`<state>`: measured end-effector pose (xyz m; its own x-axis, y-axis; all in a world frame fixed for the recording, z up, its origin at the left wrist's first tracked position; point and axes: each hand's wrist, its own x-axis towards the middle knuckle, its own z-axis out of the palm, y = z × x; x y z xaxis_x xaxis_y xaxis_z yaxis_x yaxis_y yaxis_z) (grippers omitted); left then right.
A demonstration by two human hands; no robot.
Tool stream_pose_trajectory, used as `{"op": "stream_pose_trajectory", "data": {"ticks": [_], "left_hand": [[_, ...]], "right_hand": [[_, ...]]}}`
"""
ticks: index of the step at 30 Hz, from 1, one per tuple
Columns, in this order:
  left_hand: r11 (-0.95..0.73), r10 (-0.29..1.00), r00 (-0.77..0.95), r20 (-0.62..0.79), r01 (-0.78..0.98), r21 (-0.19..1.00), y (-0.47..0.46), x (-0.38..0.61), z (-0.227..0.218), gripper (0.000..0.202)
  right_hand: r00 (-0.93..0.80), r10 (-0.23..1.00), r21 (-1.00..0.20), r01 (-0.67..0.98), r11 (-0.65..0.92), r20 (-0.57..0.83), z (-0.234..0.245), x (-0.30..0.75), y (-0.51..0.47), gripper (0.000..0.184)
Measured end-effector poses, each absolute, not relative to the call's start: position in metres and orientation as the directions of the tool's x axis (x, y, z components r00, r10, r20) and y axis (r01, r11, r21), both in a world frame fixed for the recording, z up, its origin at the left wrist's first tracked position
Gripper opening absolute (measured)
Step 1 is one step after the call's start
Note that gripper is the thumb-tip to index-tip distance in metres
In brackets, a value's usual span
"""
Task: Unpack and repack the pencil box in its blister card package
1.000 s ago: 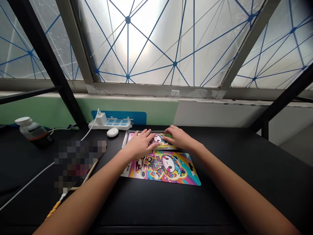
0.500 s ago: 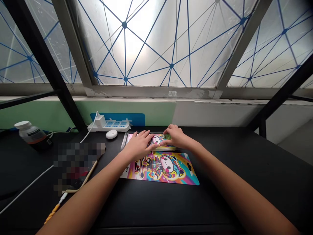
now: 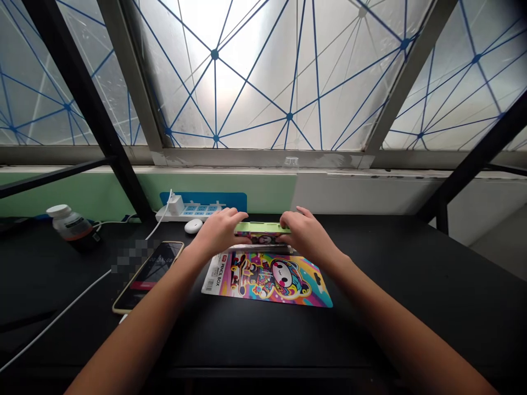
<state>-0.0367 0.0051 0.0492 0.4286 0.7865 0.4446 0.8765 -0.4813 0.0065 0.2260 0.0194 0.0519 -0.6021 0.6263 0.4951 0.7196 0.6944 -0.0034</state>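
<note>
A pencil box (image 3: 263,226) with a lime-green edge and a colourful printed face is tilted up between my two hands. My left hand (image 3: 219,231) grips its left end, thumb on the near side and fingers over the top. At the right end, my right hand (image 3: 308,235) pinches it with curled fingers. Just below the box lies a clear plastic tray (image 3: 263,248), partly hidden by the hands. Nearer to me, a bright cardboard sheet (image 3: 267,278) printed with a cartoon figure and the words PENCIL BOX rests flat on the black table.
To the left, a phone (image 3: 150,274) lies beside a white cable (image 3: 61,310). A white earbud case (image 3: 193,226) sits before a power strip (image 3: 197,209) near the wall. A white-capped bottle (image 3: 74,227) stands far left. Black slanted bars (image 3: 88,104) frame both sides.
The pencil box has tipped up from lying flat in the tray, showing its green edge. My left hand moved from its top to its left end. The view shifted slightly.
</note>
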Motion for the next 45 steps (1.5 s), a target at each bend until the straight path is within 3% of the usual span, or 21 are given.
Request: {"op": "stream_pose_trajectory", "data": {"ticks": [3,6,10,14,19,25,28,32,37,41,45], "left_hand": [[-0.542,0.636,0.508,0.581,0.830,-0.132,-0.036,-0.036,0.061,0.041],[-0.609,0.556,0.574,0.601,0.774,-0.176,-0.086,-0.033,0.051,0.030],[-0.606,0.628,0.492,0.603,0.795,-0.017,-0.130,-0.030,0.007,0.036],[-0.467,0.785,0.269,0.558,0.849,0.248,-0.140,-0.027,-0.027,0.048],[-0.278,0.938,0.118,0.326,0.819,0.503,-0.142,-0.030,-0.028,0.081],[-0.177,0.980,0.071,0.185,0.737,0.652,-0.146,-0.038,-0.019,0.072],[-0.189,0.978,0.072,0.197,0.712,0.676,-0.144,-0.040,-0.019,0.072],[-0.225,0.968,0.083,0.237,0.708,0.669,-0.140,-0.039,-0.021,0.068],[-0.235,0.963,0.076,0.260,0.709,0.665,-0.140,-0.038,-0.022,0.080],[-0.153,0.979,0.002,0.205,0.675,0.722,-0.141,-0.038,-0.020,0.097],[-0.080,0.988,-0.044,0.148,0.674,0.734,-0.143,-0.038,-0.018,0.102]], "right_hand": [[-0.601,0.461,0.070,0.654,0.753,0.653,0.061,0.240,-0.017,0.024],[-0.675,0.342,0.204,0.593,0.779,0.654,0.048,0.258,-0.053,0.031],[-0.728,0.311,0.222,0.534,0.815,0.611,0.008,0.274,-0.085,0.027],[-0.666,0.427,0.033,0.561,0.827,0.612,-0.020,0.277,-0.096,0.021],[-0.523,0.727,-0.302,0.676,0.672,0.445,-0.026,0.286,-0.101,0.056],[-0.398,0.886,-0.575,0.677,0.459,0.238,-0.022,0.297,-0.103,0.062],[-0.396,0.891,-0.609,0.657,0.445,0.223,-0.014,0.297,-0.098,0.060],[-0.466,0.860,-0.532,0.683,0.500,0.211,0.005,0.297,-0.091,0.057],[-0.528,0.827,-0.526,0.657,0.541,0.192,0.028,0.295,-0.083,0.044],[-0.455,0.885,-0.622,0.665,0.413,0.102,0.032,0.291,-0.065,0.039],[-0.251,0.962,-0.649,0.715,0.261,0.110,0.021,0.284,-0.041,0.057]]}}
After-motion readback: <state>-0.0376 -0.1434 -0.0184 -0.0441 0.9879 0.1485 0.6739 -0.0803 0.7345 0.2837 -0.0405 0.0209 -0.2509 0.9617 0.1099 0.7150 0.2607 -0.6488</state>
